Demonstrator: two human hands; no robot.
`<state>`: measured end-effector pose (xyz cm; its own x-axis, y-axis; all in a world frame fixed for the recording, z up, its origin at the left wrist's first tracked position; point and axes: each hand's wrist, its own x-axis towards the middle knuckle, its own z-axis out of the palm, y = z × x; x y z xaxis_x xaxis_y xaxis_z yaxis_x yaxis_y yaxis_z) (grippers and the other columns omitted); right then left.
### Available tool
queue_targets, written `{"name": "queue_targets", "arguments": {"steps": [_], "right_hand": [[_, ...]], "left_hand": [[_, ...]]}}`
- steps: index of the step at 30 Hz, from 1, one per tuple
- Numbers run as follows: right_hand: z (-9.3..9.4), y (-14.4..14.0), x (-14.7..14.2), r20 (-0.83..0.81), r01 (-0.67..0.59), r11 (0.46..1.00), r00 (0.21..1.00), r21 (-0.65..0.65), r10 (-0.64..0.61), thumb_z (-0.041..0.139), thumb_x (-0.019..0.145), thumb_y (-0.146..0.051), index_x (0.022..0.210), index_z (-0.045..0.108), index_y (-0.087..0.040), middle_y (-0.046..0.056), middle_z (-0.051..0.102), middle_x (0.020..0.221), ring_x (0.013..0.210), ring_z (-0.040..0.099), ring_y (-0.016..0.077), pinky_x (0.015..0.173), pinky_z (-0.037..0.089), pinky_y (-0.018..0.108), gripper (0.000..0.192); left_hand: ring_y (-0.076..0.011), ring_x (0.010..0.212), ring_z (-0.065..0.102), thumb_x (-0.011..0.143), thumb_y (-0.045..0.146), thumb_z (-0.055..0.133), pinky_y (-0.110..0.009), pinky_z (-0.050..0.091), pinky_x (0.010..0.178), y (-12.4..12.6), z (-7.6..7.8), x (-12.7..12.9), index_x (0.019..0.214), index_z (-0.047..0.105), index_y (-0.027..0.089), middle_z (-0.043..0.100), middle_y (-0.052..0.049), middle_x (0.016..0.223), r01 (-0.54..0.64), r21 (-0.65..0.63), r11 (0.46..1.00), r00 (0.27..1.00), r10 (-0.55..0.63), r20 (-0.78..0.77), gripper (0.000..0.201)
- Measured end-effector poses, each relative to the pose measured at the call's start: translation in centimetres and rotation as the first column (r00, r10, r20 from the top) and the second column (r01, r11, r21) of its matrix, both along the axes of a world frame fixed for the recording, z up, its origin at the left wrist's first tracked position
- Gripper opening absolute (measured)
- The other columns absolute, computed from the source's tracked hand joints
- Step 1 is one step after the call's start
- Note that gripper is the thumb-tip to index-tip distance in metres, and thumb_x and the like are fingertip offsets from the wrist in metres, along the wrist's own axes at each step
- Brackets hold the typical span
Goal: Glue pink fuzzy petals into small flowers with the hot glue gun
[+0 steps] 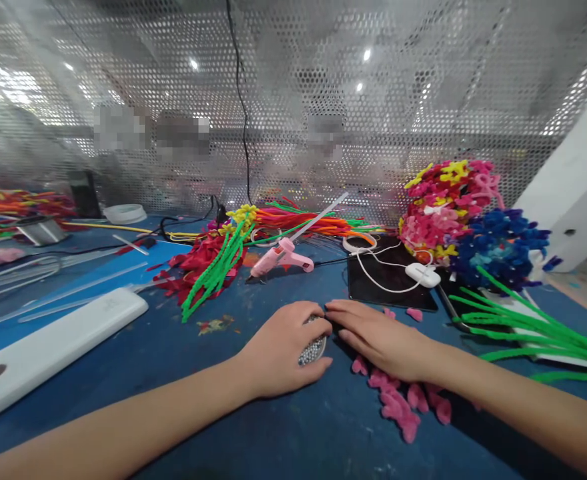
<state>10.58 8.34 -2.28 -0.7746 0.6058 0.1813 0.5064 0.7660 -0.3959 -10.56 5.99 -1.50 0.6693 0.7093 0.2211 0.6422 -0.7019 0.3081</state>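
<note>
Hands: left (286, 347) cups silver beads (312, 349), right (381, 337) flat on blue table (283, 433).

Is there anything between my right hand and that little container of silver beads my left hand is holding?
Nothing visible. Your left hand cups the bead container, and your right hand lies flat just beside it, fingertips nearly touching your left fingers. The pink pipe-cleaner pieces lie under and behind the right hand, not between.

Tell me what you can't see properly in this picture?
Head view:
- Silver beads: mostly hidden under the left hand.
- Pink fuzzy pieces: partly covered by the right hand.
- White board: cut off by the left edge.
- Shapes behind the mesh wall: blurred.
</note>
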Motion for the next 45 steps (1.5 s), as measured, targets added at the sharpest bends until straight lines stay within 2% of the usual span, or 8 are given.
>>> {"name": "queue_targets", "arguments": {"steps": [4,9,11,18,25,31,38,45], "right_hand": [[0.8,-3.6,3.4,0.033,0.032,0.991,0.999,-0.131,-0.028,0.034,0.096,-0.035,0.13,0.05,-0.025,0.006,0.049,0.137,0.129,0.041,0.0198,0.106,0.036,0.04,0.039],[-1.2,-4.3,7.3,-0.126,0.488,0.872,0.863,-0.042,-0.489,0.039,0.092,-0.046,0.135,0.041,-0.026,0.008,0.035,0.146,0.134,0.032,0.0257,0.109,0.027,0.052,0.048],[-2.1,-4.0,8.0,-0.13,0.561,0.824,0.814,-0.077,-0.566,0.038,0.091,-0.05,0.137,0.038,-0.023,0.011,0.034,0.146,0.135,0.03,0.0271,0.109,0.026,0.054,0.053],[-1.5,-4.5,5.4,-0.049,0.255,0.959,0.964,-0.12,-0.262,0.047,0.087,-0.051,0.14,0.035,-0.028,0.01,0.031,0.148,0.135,0.03,0.0273,0.108,0.029,0.051,0.059],[-0.1,-5.1,3.4,0.012,0.068,0.997,0.998,-0.038,-0.068,0.056,0.076,-0.061,0.135,0.045,-0.026,0.011,0.041,0.142,0.128,0.035,0.0308,0.105,0.03,0.05,0.07],[0.0,-5.3,3.4,0.124,-0.012,1.0,0.992,0.021,0.009,0.059,0.073,-0.06,0.134,0.044,-0.035,0.008,0.024,0.152,0.137,0.018,0.0363,0.106,0.02,0.058,0.067],[-0.2,-5.3,3.1,0.022,-0.063,0.996,0.998,0.068,0.062,0.037,0.096,-0.031,0.107,0.062,-0.025,0.006,0.058,0.121,0.119,0.044,0.0197,0.098,0.036,0.037,0.028],[-1.0,-5.0,3.1,-0.007,0.004,0.979,1.0,0.202,-0.003,0.043,0.094,-0.029,0.089,0.064,-0.021,0.004,0.06,0.088,0.079,0.052,0.0147,0.068,0.04,0.026,0.022]], "left_hand": [[-0.0249,0.111,0.05,0.08,0.031,0.057,-0.042,0.038,0.098,0.1,0.0,-0.1,0.102,0.059,0.022,0.056,-0.007,0.114,0.014,0.002,1.0,1.0,-0.014,-0.009,0.024],[-0.0251,0.116,0.048,0.084,0.031,0.053,-0.043,0.036,0.099,0.1,0.1,-0.1,0.111,0.059,0.025,0.055,-0.007,0.119,0.039,-0.007,0.999,0.998,-0.039,-0.05,0.028],[-0.0249,0.119,0.046,0.085,0.031,0.051,-0.043,0.035,0.1,0.0,0.1,-0.1,0.113,0.059,0.027,0.054,-0.007,0.122,0.052,-0.006,0.999,0.997,-0.052,-0.063,0.029],[-0.024,0.119,0.046,0.085,0.03,0.052,-0.04,0.035,0.101,0.1,0.1,0.0,0.1,0.059,0.022,0.056,-0.006,0.119,0.06,0.017,0.998,0.997,-0.059,-0.052,0.019],[-0.023,0.119,0.046,0.083,0.028,0.054,-0.039,0.035,0.101,0.1,0.2,0.2,0.097,0.056,0.021,0.057,-0.006,0.118,0.027,0.014,1.0,0.997,-0.026,-0.071,0.016],[-0.0226,0.119,0.046,0.084,0.029,0.053,-0.038,0.035,0.101,0.1,0.2,0.3,0.099,0.056,0.021,0.056,-0.006,0.118,0.019,0.008,1.0,0.997,-0.018,-0.077,0.017],[-0.0228,0.116,0.048,0.085,0.029,0.052,-0.038,0.035,0.099,0.1,0.3,0.5,0.099,0.056,0.021,0.056,-0.006,0.117,0.028,0.008,1.0,0.996,-0.028,-0.087,0.017],[-0.023,0.116,0.048,0.084,0.029,0.053,-0.037,0.035,0.098,0.1,0.3,0.6,0.098,0.056,0.021,0.057,-0.005,0.115,0.041,0.001,0.999,0.997,-0.041,-0.068,0.016]]}}
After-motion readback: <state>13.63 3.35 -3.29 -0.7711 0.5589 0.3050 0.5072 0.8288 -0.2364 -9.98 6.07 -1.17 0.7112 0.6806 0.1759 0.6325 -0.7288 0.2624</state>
